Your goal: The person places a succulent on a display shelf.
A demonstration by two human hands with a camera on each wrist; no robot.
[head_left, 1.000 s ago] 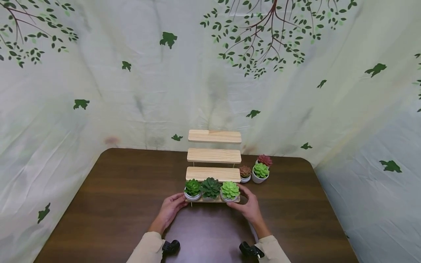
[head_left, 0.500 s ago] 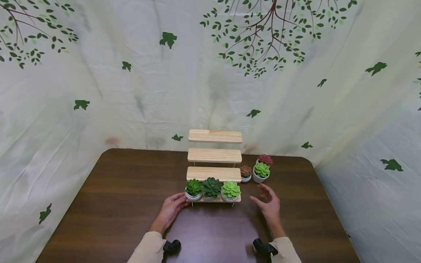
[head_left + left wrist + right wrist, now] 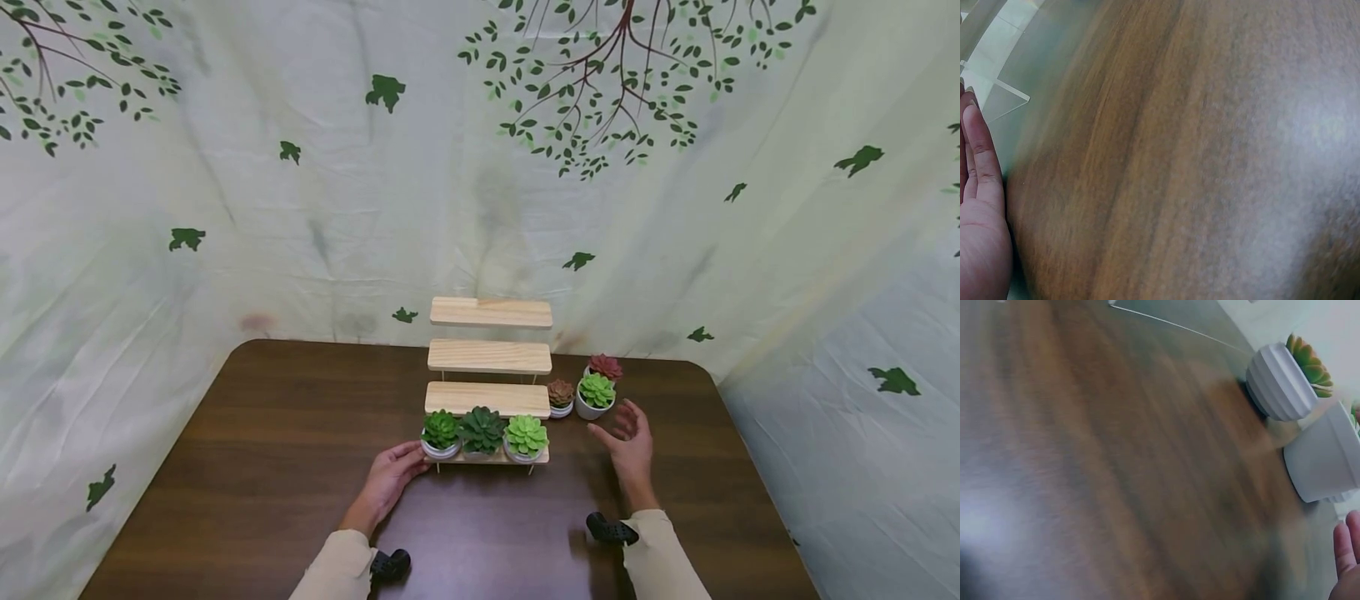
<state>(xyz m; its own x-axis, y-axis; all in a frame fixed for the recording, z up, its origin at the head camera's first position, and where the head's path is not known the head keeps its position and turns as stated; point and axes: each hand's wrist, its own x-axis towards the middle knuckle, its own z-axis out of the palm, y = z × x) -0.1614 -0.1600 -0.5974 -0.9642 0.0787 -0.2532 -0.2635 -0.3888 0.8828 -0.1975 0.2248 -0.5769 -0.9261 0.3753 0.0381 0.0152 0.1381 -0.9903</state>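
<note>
A tiered wooden plant stand (image 3: 489, 357) rises at the table's middle back. Its lowest shelf bears a green succulent (image 3: 440, 428) on the left, a dark green succulent (image 3: 482, 430) in the middle and a light green succulent (image 3: 527, 433) on the right. My left hand (image 3: 391, 479) touches the left end of that shelf beside the pot, fingers fairly straight. Off the stand's right side, my right hand (image 3: 632, 446) is held with fingers apart and holds nothing. Just beyond its fingertips stands a white pot with a bright green succulent (image 3: 597, 390); this smooth pot (image 3: 1322, 456) also shows in the right wrist view.
A brown succulent (image 3: 559, 392) in a ribbed white pot (image 3: 1279, 381) stands close to the stand's right side. Behind the bright green one is a red succulent (image 3: 604, 366). The dark wooden table (image 3: 300, 417) ends at a leaf-printed curtain (image 3: 337, 208).
My right hand has left the light green succulent on the lowest shelf and moved right and forward toward the pots beside the stand. My left hand has stayed at the shelf's left end.
</note>
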